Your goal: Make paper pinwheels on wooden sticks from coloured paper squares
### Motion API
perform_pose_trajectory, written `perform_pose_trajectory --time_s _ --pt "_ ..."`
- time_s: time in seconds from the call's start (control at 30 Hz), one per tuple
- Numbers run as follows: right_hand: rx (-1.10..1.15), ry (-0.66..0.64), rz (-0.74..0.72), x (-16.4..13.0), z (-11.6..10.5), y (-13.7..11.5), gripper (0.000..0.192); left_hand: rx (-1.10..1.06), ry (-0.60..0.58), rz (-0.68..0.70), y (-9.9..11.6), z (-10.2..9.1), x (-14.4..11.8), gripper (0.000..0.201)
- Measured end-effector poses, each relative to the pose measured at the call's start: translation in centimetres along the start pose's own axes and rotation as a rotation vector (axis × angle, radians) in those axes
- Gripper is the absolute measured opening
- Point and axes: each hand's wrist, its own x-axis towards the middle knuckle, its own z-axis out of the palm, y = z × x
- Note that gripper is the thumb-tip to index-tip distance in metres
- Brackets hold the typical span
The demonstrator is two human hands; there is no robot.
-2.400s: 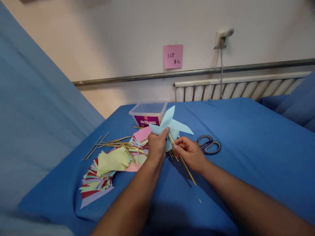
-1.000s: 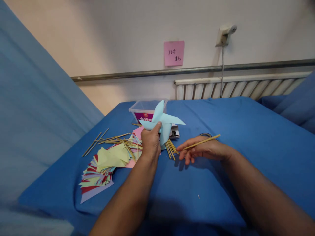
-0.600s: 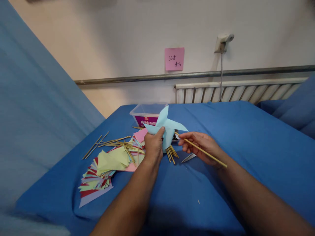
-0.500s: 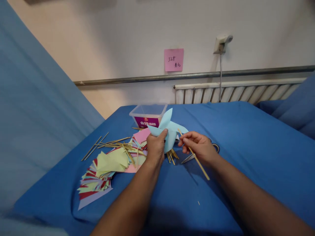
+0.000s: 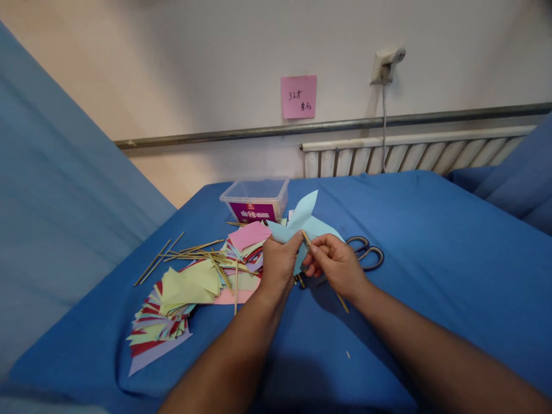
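Note:
A light blue paper pinwheel (image 5: 305,214) is pinched at its middle by my left hand (image 5: 281,259), its folded blades spreading out past the fingers. My right hand (image 5: 334,261) is closed on a thin wooden stick (image 5: 342,303), whose upper end meets the pinwheel's middle beside my left thumb. Whether the stick is fixed to the paper I cannot tell. Scissors (image 5: 371,258) with dark handles lie just beyond my right hand, which hides their blades. Under the pinwheel, the ends of several more sticks show.
At left lie a fanned stack of coloured paper pieces (image 5: 194,282) and several loose sticks (image 5: 196,253). A clear plastic tub (image 5: 254,190) with a purple label stands behind them on the blue cloth (image 5: 431,276). Blue curtains (image 5: 52,201) hang at the side.
My right hand has moved left with the stick, bringing its upper end against the pinwheel's middle. The pinwheel has shifted slightly right. More of the scissor handles now shows.

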Motion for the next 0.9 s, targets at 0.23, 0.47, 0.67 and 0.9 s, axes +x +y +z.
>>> perform_pose_trajectory --time_s 0.23,0.47,0.67,0.9 --pt "0.034 0.06 -0.009 0.04 0.0 -0.09 0.032 -0.026 -0.042 0.007 -0.24 0.14 -0.07 0.029" --pt "0.062 0.07 0.025 0.04 0.0 -0.32 0.032 -0.03 -0.036 0.01 -0.34 0.06 -0.05 0.029" --pt "0.11 0.115 0.04 -0.05 0.12 -0.72 0.032 -0.014 -0.042 0.026 -0.3 0.08 -0.11 0.028" --pt "0.09 0.184 0.011 0.16 -0.18 -0.69 0.029 0.105 -0.02 0.04 -0.21 0.06 -0.19 0.029"
